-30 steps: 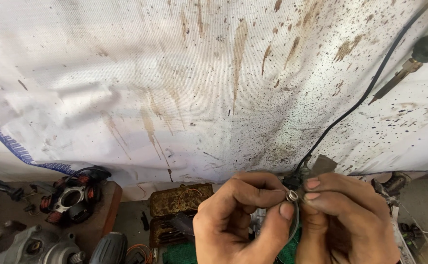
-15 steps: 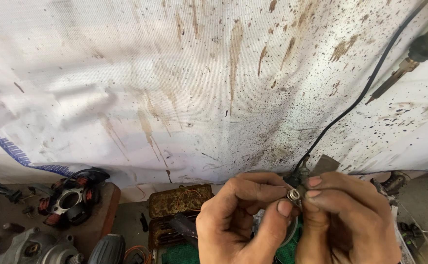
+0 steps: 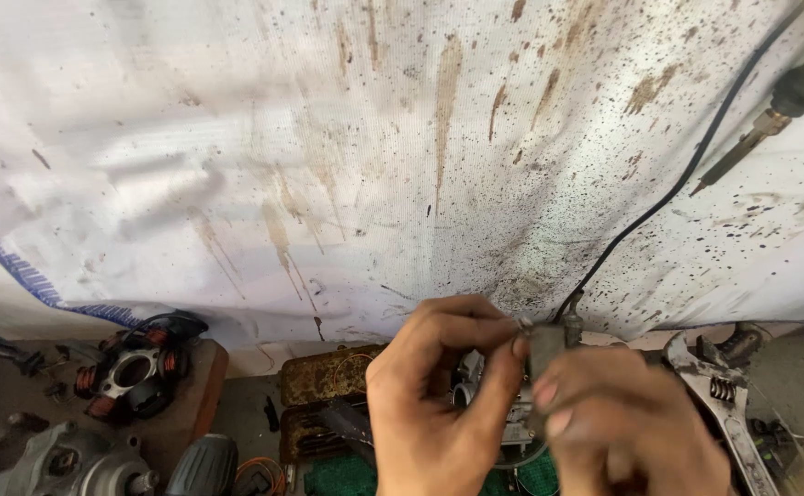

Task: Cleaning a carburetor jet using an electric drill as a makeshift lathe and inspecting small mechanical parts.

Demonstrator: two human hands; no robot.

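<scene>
1. At the far left, a round coil part (image 3: pixel 135 367) with copper windings lies on the floor, with a grey metal casing (image 3: pixel 62 464) below it.
2. A rusty metal box (image 3: pixel 328 375) sits just left of the hands, under the edge of the stained white sheet (image 3: pixel 328 165).
3. The left hand (image 3: pixel 443 404) is closed, thumb and forefinger pinching a small grey metal piece (image 3: pixel 545 342) from the left.
4. The right hand (image 3: pixel 632 427) is closed on the same piece from below and the right.
5. A black cable (image 3: pixel 659 202) runs from that piece up to the top right.
6. An adjustable wrench (image 3: pixel 719 395) lies at the right.
</scene>
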